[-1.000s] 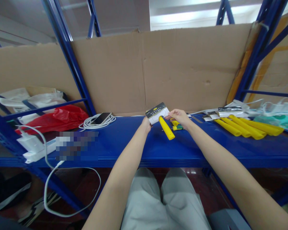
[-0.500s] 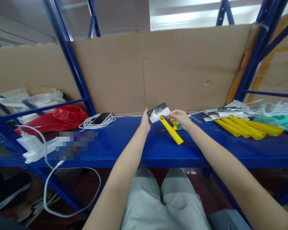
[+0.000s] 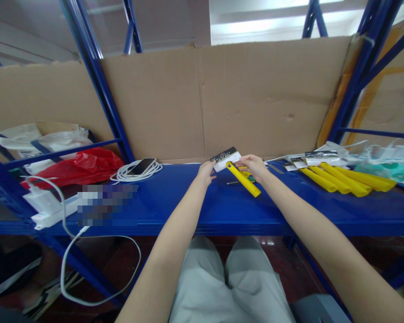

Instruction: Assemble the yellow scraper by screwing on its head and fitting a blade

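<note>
1. Since the earlier frame, the card (image 3: 234,156) has shifted slightly right, and the lower end of its yellow sleeve (image 3: 245,180) has swung right and up.
2. At the left of the frame: one red bag (image 3: 84,166), with one white power strip (image 3: 47,219) below it.
3. Left of centre lies one phone (image 3: 143,166) on one coil of white cable (image 3: 119,175); I can read no brand on it.
4. At the centre, the left hand (image 3: 206,172) pinches the card's left edge between thumb and fingers.
5. The one card is at mid-frame, between the hands, black above and white below. Pale characters run along the black band, too small to read. One yellow sleeve slants from it toward the lower right.
6. Just right of centre, the right hand (image 3: 255,167) has thumb and fingertips pressed on the card's right edge. Partly hidden below is a yellow-and-green item (image 3: 250,179), its count unclear.
7. At the right of the frame lie at least four yellow sleeves (image 3: 344,180), overlapping, with dark-and-white header cards (image 3: 322,157) whose print is illegible.
</note>
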Demonstrator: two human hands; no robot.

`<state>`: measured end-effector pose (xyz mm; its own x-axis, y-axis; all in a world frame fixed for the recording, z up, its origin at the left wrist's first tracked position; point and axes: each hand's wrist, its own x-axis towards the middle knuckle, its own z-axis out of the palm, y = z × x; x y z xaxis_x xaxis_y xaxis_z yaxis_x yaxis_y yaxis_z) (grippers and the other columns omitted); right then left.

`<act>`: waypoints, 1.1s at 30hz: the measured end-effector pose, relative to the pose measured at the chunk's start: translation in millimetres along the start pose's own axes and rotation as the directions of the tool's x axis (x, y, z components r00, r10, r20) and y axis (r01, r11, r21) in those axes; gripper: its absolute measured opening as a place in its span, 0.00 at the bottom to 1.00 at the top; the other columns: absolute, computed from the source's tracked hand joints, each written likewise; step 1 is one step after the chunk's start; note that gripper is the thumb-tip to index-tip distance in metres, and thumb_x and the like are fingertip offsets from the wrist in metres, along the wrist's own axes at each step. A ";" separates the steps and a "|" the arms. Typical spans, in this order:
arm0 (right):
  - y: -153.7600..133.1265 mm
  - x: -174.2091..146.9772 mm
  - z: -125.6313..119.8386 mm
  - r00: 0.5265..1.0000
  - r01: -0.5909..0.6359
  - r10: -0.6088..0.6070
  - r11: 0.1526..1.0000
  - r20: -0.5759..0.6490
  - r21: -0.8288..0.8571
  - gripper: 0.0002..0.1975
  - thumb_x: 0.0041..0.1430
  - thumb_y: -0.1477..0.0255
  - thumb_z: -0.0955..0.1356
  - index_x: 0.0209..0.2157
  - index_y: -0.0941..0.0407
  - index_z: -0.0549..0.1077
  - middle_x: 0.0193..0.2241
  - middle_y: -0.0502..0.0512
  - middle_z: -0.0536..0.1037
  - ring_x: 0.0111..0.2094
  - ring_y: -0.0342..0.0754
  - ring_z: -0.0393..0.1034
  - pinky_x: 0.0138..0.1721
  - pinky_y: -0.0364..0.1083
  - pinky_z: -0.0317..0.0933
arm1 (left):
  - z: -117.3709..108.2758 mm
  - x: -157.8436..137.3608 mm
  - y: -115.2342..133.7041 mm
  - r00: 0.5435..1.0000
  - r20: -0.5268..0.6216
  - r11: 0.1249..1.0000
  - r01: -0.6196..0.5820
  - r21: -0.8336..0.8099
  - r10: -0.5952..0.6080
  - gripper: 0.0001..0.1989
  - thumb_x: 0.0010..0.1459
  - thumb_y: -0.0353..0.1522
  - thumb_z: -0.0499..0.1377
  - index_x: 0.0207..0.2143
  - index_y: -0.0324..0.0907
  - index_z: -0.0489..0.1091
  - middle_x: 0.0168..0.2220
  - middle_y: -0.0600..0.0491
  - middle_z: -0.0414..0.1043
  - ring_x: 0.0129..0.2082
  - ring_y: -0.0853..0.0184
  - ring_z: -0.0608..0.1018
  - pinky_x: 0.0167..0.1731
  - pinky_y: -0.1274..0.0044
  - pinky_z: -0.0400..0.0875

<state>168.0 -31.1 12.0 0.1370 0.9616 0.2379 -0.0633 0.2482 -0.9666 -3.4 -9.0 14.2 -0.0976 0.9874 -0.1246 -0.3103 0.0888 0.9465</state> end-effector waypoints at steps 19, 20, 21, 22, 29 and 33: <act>19.4 8.2 0.2 0.988 0.107 -0.066 0.945 0.140 -0.309 0.24 0.49 0.75 0.71 0.49 0.57 0.66 0.36 0.58 0.78 0.31 0.46 0.73 0.35 0.46 0.67 | 0.3 -2.7 0.4 0.992 -0.067 0.994 -0.109 -0.022 0.107 0.30 0.48 0.19 0.61 0.54 0.46 0.66 0.40 0.47 0.75 0.32 0.64 0.80 0.31 0.76 0.74; 19.4 8.0 0.1 0.985 0.141 -0.095 0.925 0.143 -0.353 0.26 0.49 0.74 0.71 0.50 0.58 0.65 0.36 0.58 0.78 0.32 0.47 0.72 0.37 0.47 0.67 | 0.2 -4.3 0.9 0.991 -0.078 0.993 -0.112 -0.030 0.110 0.31 0.48 0.18 0.61 0.54 0.46 0.65 0.39 0.48 0.75 0.31 0.64 0.80 0.31 0.75 0.74; 18.9 7.8 -0.2 0.980 0.180 -0.130 0.903 0.151 -0.391 0.27 0.48 0.73 0.72 0.51 0.58 0.65 0.36 0.58 0.78 0.33 0.48 0.72 0.39 0.48 0.66 | 0.2 -5.7 1.4 0.990 -0.088 0.992 -0.118 -0.042 0.114 0.32 0.48 0.17 0.61 0.55 0.46 0.64 0.38 0.48 0.75 0.31 0.64 0.80 0.31 0.75 0.74; 18.0 7.3 -0.6 0.971 0.224 -0.167 0.880 0.169 -0.418 0.28 0.48 0.73 0.72 0.52 0.58 0.64 0.35 0.58 0.78 0.34 0.48 0.72 0.41 0.48 0.66 | 0.3 -7.0 1.9 0.988 -0.094 0.991 -0.124 -0.053 0.119 0.32 0.48 0.17 0.60 0.55 0.46 0.64 0.37 0.48 0.75 0.31 0.64 0.80 0.31 0.75 0.74; 15.9 -0.3 -0.9 0.880 0.456 -0.294 0.748 0.374 -0.483 0.32 0.42 0.72 0.74 0.51 0.56 0.66 0.33 0.54 0.76 0.35 0.49 0.71 0.40 0.47 0.64 | 2.1 -14.5 5.2 0.984 -0.111 0.990 -0.141 0.000 0.140 0.31 0.50 0.17 0.58 0.56 0.45 0.63 0.37 0.48 0.75 0.27 0.67 0.79 0.32 0.75 0.74; 16.9 -3.4 1.9 0.848 0.520 -0.282 0.608 0.449 -0.600 0.23 0.44 0.83 0.68 0.44 0.54 0.68 0.34 0.53 0.74 0.35 0.48 0.70 0.38 0.45 0.63 | 3.5 -20.2 7.6 0.985 -0.108 0.990 -0.130 0.057 0.135 0.30 0.52 0.17 0.57 0.56 0.44 0.63 0.37 0.49 0.75 0.25 0.70 0.78 0.30 0.78 0.74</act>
<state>164.6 -30.0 -5.0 -0.3095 0.7980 0.5172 0.6258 0.5804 -0.5211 -0.5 -27.9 25.0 -0.2403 0.9703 -0.0270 -0.2404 -0.0325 0.9701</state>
